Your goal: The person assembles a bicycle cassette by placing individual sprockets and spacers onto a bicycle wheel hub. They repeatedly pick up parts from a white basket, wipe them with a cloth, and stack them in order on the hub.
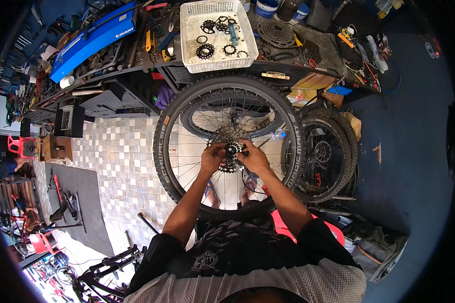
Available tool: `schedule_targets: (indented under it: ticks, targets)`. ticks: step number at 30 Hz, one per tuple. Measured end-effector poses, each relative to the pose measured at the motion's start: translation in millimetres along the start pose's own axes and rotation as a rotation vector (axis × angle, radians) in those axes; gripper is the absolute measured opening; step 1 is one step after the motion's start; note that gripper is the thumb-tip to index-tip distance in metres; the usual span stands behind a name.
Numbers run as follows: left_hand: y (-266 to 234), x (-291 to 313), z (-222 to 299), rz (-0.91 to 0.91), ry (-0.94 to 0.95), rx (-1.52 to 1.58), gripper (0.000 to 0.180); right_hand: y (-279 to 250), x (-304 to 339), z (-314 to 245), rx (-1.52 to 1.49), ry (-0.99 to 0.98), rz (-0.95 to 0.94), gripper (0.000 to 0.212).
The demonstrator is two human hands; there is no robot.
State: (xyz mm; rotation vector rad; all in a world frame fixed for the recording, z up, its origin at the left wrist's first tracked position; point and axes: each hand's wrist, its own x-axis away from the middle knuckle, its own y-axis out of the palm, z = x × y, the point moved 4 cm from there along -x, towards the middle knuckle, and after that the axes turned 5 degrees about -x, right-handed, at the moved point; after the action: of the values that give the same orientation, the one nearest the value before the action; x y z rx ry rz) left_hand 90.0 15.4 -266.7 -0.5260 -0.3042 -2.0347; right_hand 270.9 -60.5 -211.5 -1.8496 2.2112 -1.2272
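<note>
A bicycle wheel (162, 146) with a knobbly black tyre lies across in front of my body, its spokes spreading from the hub. Around the hub sits a cassette of toothed sprockets (229, 165), dark toward its lower edge. My left hand (213, 157) grips the left side of the sprockets with bent fingers. On the opposite side, my right hand (254, 158) holds them, thumb and fingers close to the round black hub end (231, 150). The fingertips partly hide the sprockets, so I cannot tell whether these are loose or seated on the hub.
Beyond the wheel, a white plastic basket (244, 62) on the workbench holds loose sprockets and a blue-handled brush-like item. A large cassette (277, 33) lies to its right. More wheels (322, 151) lean at the right. A blue box (93, 40) and tools crowd the bench's left.
</note>
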Motion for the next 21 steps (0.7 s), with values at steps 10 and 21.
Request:
schedule_targets:
  ticks: [10, 21]
  targets:
    - [-2, -10, -18, 0.041, -0.078, -0.043, 0.028, -2, -2, -9, 0.130, -0.093, -0.094, 0.069]
    - [2, -2, -7, 0.137, -0.013, -0.061, 0.025, -8, -1, -10, 0.150, -0.119, -0.103, 0.070]
